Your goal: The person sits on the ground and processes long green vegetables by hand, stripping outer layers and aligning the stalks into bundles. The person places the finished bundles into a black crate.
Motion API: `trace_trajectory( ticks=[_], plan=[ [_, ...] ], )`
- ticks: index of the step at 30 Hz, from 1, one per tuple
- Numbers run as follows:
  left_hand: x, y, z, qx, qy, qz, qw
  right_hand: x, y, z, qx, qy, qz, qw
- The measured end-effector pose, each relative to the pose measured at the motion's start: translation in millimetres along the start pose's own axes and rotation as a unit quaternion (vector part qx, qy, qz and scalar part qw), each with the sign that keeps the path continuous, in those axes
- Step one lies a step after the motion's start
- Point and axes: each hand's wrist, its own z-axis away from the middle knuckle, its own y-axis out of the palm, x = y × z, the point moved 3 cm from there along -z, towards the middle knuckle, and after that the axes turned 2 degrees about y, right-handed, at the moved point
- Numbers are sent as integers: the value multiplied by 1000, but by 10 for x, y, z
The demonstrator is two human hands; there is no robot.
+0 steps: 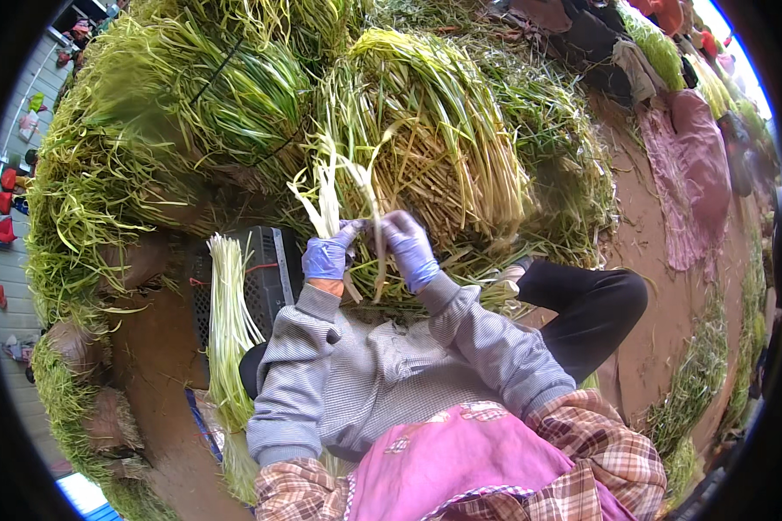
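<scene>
My left hand (327, 255), in a thin violet-blue glove, grips a few pale leafy vegetable stalks (326, 198); their white ends point away from me. Close beside it, my right hand (409, 246), gloved the same way, has thumb and fingers closed on a limp, pale leaf strip (378, 254), which hangs down past the fingertips. The exact pinch point is blurred. Beyond both hands lies a large bundle of long green stalks (443, 137), brownish at the cut ends. To my left, a sheaf of clean pale stalks (228, 312) leans on a black plastic crate (257, 260).
Big tied bundles of greens (247, 84) are heaped at the far left. Loose leaf litter (554, 150) spreads at the right, beside the brown floor (632, 221). A pink cloth (691, 176) lies farther right. My bent leg (580, 299) extends to the right.
</scene>
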Motion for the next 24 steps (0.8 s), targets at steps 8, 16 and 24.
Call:
trace_trajectory(
  ticks=[8, 16, 24],
  plan=[
    [72, 66, 81, 58, -16, -81, 995, 48, 94, -43, -42, -66, 57, 995],
    [-75, -22, 93, 95, -54, 318, 942, -20, -192, -37, 111, 1, -401, 909],
    [-500, -634, 2, -26, 32, 372, 927, -261, -1526, 747, 91, 163, 646, 740]
  ],
)
